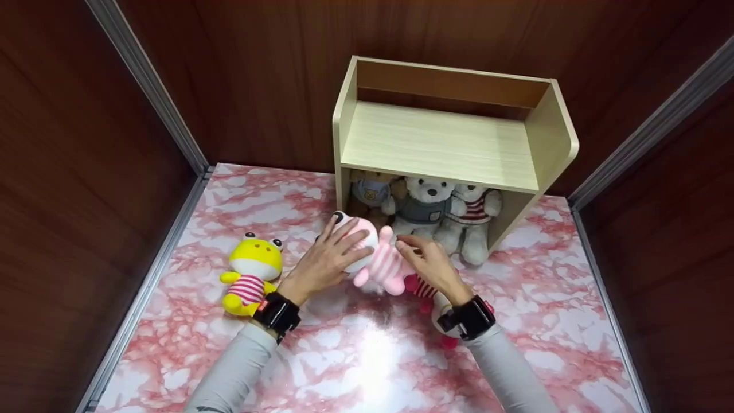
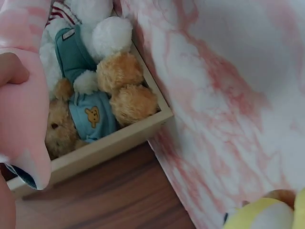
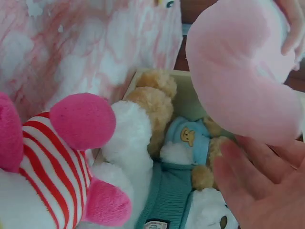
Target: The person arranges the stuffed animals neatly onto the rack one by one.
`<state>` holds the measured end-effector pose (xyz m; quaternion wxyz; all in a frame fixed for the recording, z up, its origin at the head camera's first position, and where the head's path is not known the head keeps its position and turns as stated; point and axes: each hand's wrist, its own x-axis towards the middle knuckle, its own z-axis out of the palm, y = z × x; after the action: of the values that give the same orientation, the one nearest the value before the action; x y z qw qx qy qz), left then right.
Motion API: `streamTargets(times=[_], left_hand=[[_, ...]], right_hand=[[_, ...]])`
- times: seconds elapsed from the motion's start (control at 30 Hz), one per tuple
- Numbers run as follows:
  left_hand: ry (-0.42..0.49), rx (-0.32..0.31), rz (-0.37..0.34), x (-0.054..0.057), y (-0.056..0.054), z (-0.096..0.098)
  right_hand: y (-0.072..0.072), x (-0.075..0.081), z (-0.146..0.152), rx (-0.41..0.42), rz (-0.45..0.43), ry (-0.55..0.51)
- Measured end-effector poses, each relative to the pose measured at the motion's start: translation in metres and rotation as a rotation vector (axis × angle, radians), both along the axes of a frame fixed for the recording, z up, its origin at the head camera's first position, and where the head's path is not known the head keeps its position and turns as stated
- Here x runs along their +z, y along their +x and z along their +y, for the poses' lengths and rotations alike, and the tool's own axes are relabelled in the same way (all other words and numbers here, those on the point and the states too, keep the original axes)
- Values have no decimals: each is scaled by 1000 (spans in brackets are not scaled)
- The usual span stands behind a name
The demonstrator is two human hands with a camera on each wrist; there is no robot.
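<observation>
My left hand (image 1: 327, 258) grips the head of a pink frog plush toy (image 1: 387, 267) with a striped body, its fingers spread over the white and pink face. In the left wrist view, the thumb presses into the pink cloth (image 2: 28, 105). My right hand (image 1: 433, 263) is at the toy's lower end; in the right wrist view its fingers are extended beside the pink plush, and firm contact is hard to judge. Under my right wrist lies another plush toy (image 3: 57, 162) with a red-striped body and magenta limbs, partly hidden.
A pale wooden shelf (image 1: 441, 143) stands at the back wall. Its lower compartment holds a brown bear (image 1: 371, 192), a white bear in a grey-green top (image 1: 424, 211) and a white bear in red stripes (image 1: 475, 212). A yellow frog plush (image 1: 255, 264) lies at left on the marbled surface (image 1: 321, 367).
</observation>
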<state>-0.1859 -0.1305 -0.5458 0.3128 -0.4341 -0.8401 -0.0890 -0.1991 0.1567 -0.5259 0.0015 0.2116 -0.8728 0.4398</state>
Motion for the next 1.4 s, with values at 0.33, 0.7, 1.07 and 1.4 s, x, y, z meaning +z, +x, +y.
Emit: streamTargets(times=[0.33,0.7,1.07,1.4], left_hand=[[-41,-27,130,7,-8,15],[567,57,-222,-14,9,40],[1245,-19,-996,4,5,92],[1287,-28,-967,15,-3,106]], right_hand=[[2,1,8,75,-95,8],[8,-8,13,-127,-210,-313],[11,-8,10,-202,-186,-527],[19,-3,22,-231,-165,-455]])
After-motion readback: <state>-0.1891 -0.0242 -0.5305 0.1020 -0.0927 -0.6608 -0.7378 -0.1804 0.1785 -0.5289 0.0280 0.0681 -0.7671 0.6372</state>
